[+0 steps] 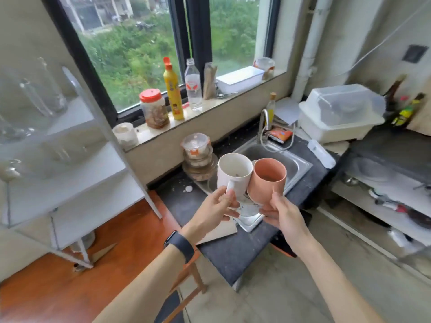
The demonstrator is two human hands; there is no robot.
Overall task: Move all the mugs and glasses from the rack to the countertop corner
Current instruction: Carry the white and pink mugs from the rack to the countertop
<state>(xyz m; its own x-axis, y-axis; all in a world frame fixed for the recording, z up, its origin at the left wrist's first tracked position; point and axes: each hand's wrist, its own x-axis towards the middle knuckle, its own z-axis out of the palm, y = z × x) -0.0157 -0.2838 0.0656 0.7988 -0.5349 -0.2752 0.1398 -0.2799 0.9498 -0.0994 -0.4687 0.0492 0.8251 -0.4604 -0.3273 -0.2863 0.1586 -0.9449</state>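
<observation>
My left hand (215, 206) grips a white mug (234, 173) by its handle, held upright in the air above the dark countertop (235, 252). My right hand (281, 212) holds a salmon-pink mug (267, 181) from below, its side touching the white mug. Both mugs hang over the near end of the steel sink (275, 159). At the left stands a white rack (77, 173); several clear glasses (42, 99) sit on its upper shelves, blurred.
A stack of lidded containers (198, 157) stands at the countertop corner by the sink. Bottles and a jar (155, 108) line the window sill. A white dish box (338, 113) sits right of the tap (263, 124). Open shelves with utensils run along the right.
</observation>
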